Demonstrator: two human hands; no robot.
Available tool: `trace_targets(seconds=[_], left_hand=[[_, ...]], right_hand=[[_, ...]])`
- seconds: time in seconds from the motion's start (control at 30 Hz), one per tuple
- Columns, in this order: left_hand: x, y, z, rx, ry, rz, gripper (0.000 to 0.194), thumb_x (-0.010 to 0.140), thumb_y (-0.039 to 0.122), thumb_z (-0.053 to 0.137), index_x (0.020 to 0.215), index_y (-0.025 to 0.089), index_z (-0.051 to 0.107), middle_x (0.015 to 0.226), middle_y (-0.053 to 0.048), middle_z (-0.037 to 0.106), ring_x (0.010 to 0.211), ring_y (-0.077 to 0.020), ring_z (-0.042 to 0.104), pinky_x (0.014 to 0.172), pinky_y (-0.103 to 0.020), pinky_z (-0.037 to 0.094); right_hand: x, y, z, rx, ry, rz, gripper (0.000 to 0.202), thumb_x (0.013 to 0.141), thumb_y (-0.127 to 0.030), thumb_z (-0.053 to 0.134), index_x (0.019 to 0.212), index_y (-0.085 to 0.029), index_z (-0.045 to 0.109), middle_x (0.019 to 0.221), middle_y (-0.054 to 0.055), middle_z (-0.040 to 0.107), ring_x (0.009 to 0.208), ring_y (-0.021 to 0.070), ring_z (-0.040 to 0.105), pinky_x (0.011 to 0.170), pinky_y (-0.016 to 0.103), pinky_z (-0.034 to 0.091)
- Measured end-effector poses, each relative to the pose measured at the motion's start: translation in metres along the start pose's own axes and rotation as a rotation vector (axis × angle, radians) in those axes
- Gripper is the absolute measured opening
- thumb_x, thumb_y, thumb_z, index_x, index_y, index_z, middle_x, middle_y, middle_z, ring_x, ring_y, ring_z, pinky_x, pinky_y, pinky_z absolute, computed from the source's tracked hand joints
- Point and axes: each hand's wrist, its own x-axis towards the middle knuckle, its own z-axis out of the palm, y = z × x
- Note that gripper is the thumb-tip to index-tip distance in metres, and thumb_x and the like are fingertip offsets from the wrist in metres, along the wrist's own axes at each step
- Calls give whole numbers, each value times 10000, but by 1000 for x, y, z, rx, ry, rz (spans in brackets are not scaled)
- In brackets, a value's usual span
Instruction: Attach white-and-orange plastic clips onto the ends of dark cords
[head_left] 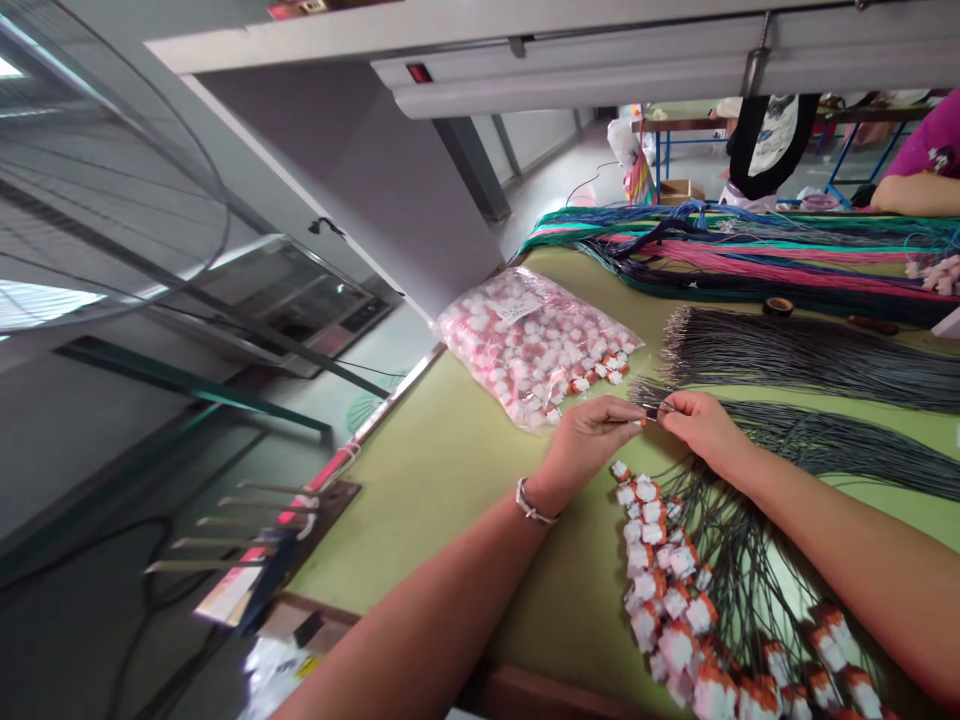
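The left hand (592,432) is pinching a connector (642,422), the right hand (703,432) is gripping a wire (652,412), and a bag (517,335) is lying nearby.

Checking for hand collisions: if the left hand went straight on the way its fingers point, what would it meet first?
Most likely the small dark piece in the narrow gap ahead of the left hand, then the right hand; depth is uncertain from one view.

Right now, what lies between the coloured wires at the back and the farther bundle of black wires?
In the head view, a roll of tape lies between the coloured wires and black wires; right of it, a dark object too unclear to name.
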Motion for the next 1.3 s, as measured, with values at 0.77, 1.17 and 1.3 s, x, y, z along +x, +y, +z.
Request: trace_targets(seconds=[0.77,1.17,1.3], left_hand=[[-1,5,8,-324,27,-462,173,629,263,800,751,158,733,765,-43,729,692,-139,632,710,-281,522],[-1,-1,11,-287,-21,-388,138,636,248,787,727,156,739,776,-48,716,728,-146,632,736,-283,517],[-1,-1,10,-289,-40,-378,157,626,263,796,720,154,734,774,-51,717,729,-148,635,736,-283,517]], right_hand=[[2,3,2,-266,91,-145,105,593,-297,500,581,-193,507,520,-41,460,517,101,368,502,243,285],[2,5,0,-367,31,-168,129,607,-302,527,557,-190,490,474,-59,427,481,84,335,466,226,252],[2,4,-1,-358,-14,-143,144,605,-321,518,553,-192,482,473,-63,400,484,83,317,465,228,240]])
